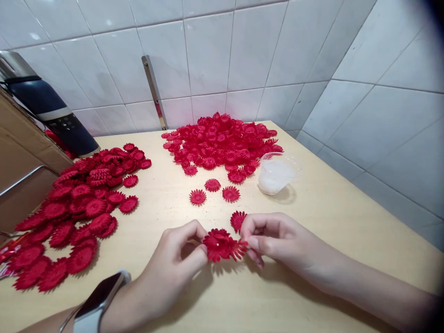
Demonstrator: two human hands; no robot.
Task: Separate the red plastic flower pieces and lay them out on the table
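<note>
Between my two hands, just above the table, is a red fabric flower [222, 244] with fringed petals and a small pale dot at its centre. My left hand [185, 252] pinches its left edge between thumb and fingers. On the opposite side, my right hand [274, 236] has thumb and forefinger closed on the petals at the right edge. A loose red petal disc [237, 221] lies just behind, close to my right fingertips. Farther back are three single discs, one of them a red disc [231, 194] on the bare wood.
A large heap of red discs [222, 138] lies at the back, and a second heap [79, 203] at the left. A clear plastic cup [275, 175] with whitish contents stands at right. A dark blue flask [52, 106] and a cardboard box [31, 134] are at the left edge, before a tiled wall [208, 51].
</note>
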